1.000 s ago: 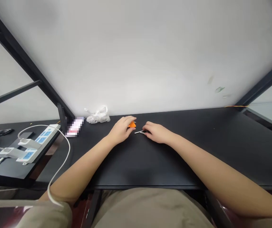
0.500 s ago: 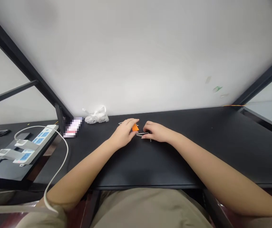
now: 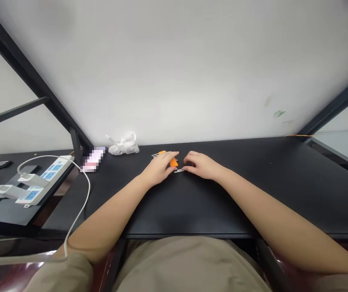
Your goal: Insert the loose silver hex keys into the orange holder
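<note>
1. Through the head camera I see the left hand a little left of the middle of the frame, low over the black desk. Its grip is closed on an orange piece, with the fingers on the far side and the thumb on the near side.
2. This orange piece is partly covered by the hand. I see one end of it in the opening between thumb and fingers, and a small orange edge behind the hand, toward the upper left.
3. Beside that edge some thin rods stick out to the left, near each other.
4. The right hand is just right of the middle of the frame, facing the left one and apart from it. Its fingers are bent, and the thumb tip is at some thin light strips. I cannot tell if this grip is clamped on them or only touches them.
5. The light strips lie between the two hands, near the left thumb also.
6. Left of the hands, at the back of the desk, I find a clear bag with white contents, against the pale wall. Further left is a pixelated item.
7. At the left of the frame there is a white power strip with plugs in it, and a white cable curves down toward the left forearm.
</note>
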Tool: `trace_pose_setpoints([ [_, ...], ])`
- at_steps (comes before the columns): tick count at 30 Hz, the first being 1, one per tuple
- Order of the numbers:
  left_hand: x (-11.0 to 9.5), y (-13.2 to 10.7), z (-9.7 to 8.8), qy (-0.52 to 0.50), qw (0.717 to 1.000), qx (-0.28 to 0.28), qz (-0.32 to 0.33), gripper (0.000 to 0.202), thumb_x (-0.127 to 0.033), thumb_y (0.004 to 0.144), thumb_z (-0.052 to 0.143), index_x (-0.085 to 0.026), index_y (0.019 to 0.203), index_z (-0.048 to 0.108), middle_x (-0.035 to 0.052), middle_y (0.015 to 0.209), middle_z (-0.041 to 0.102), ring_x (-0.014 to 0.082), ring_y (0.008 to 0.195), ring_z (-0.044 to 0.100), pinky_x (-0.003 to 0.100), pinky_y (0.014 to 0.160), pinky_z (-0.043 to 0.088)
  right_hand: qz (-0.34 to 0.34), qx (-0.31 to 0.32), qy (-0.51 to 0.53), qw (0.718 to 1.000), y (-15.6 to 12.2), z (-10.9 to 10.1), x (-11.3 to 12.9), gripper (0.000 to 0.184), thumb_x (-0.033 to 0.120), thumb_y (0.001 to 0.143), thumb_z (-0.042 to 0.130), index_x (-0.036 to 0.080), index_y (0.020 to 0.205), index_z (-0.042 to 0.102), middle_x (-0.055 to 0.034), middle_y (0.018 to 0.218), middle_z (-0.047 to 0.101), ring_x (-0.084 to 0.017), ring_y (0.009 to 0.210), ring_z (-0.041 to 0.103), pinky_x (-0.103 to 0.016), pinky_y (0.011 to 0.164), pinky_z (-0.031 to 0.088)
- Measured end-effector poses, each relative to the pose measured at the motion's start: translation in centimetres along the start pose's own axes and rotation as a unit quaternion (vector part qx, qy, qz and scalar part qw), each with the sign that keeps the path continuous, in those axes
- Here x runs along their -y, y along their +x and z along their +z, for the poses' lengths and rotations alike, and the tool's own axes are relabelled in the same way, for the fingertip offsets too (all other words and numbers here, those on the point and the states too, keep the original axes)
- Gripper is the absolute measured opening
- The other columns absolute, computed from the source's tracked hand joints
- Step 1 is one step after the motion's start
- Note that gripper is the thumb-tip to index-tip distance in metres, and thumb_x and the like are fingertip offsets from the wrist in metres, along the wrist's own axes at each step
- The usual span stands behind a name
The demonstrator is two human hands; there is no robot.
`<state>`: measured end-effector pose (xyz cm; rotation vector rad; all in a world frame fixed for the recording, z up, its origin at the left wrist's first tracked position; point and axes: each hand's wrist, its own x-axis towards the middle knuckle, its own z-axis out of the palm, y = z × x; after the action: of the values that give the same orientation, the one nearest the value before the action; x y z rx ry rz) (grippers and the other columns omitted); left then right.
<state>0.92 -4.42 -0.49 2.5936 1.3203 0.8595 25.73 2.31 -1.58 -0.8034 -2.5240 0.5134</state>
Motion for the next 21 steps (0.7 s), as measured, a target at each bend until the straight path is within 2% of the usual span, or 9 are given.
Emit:
trace_pose_setpoints([
  [3,-0.2,0.0,0.1,-0.023,0.999,0.019,0.018,0.054,-0.025,0.093,0.066,-0.026,0.144,0.047,0.0105,0.14,0.06,0.0264,0.129,0.059,0.047,0.11,0.049,-0.001,-0.076,0.04,0.996,0.2,0.5,1.4,0.008,0.029,0.092,0.058,0.021,0.093,0.061,-0.0044,0.095,0.065,-0.017,0.08,0.058,-0.031,0.073,0.045],
  [7,-0.4,0.0,0.5,-0.039,0.999,0.011,0.009,0.057,-0.025,0.093,0.067,-0.026,0.145,0.045,0.0105,0.141,0.06,0.0267,0.128,0.059,0.047,0.109,0.049,0.005,-0.077,0.086,0.993,0.4,1.4,2.8,0.001,0.021,0.089,0.055,0.022,0.089,0.056,-0.001,0.087,0.066,-0.015,0.074,0.057,-0.028,0.07,0.044],
  [10,-0.3,0.0,0.7,-0.036,0.999,0.014,-0.003,0.06,-0.025,0.092,0.067,-0.026,0.147,0.043,0.0105,0.144,0.058,0.027,0.13,0.058,0.048,0.111,0.048,0.023,-0.087,0.127,0.988,0.6,1.9,3.0,0.007,0.02,0.084,0.056,0.022,0.091,0.054,0.0007,0.086,0.065,-0.014,0.072,0.057,-0.027,0.068,0.044],
  [13,-0.1,-0.1,0.6,-0.022,1.0,0.014,-0.017,0.067,-0.024,0.091,0.068,-0.027,0.151,0.039,0.0103,0.146,0.056,0.0269,0.132,0.057,0.046,0.111,0.048,0.064,-0.108,0.142,0.982,0.7,1.8,2.4,0.017,0.019,0.079,0.058,0.023,0.095,0.055,0.0026,0.08,0.062,-0.013,0.068,0.055,-0.026,0.066,0.044],
  [16,0.2,-0.1,-0.1,0.011,0.999,0.014,-0.033,0.074,-0.023,0.09,0.068,-0.028,0.155,0.033,0.0097,0.145,0.056,0.0269,0.13,0.058,0.046,0.109,0.05,0.1,-0.106,0.102,0.984,0.6,1.0,0.8,0.02,0.018,0.076,0.056,0.022,0.095,0.06,0.0029,0.078,0.062,-0.013,0.067,0.055,-0.026,0.065,0.043],
  [19,1.2,-0.3,-1.3,0.041,0.997,0.032,-0.049,0.075,-0.026,0.09,0.068,-0.028,0.156,0.033,0.0098,0.137,0.062,0.0268,0.122,0.062,0.045,0.103,0.053,0.138,-0.071,0.047,0.987,0.4,0.2,-1.2,0.017,0.017,0.076,0.056,0.022,0.089,0.065,0.0021,0.075,0.062,-0.013,0.066,0.055,-0.026,0.063,0.041],
  [21,2.1,-0.5,-2.2,0.049,0.997,0.035,-0.057,0.073,-0.028,0.09,0.067,-0.027,0.155,0.033,0.0095,0.137,0.062,0.0263,0.122,0.062,0.044,0.105,0.052,0.139,-0.035,0.012,0.99,0.3,-0.1,-2.1,0.017,0.015,0.076,0.057,0.022,0.088,0.067,0.0009,0.077,0.064,-0.014,0.068,0.056,-0.026,0.065,0.042],
])
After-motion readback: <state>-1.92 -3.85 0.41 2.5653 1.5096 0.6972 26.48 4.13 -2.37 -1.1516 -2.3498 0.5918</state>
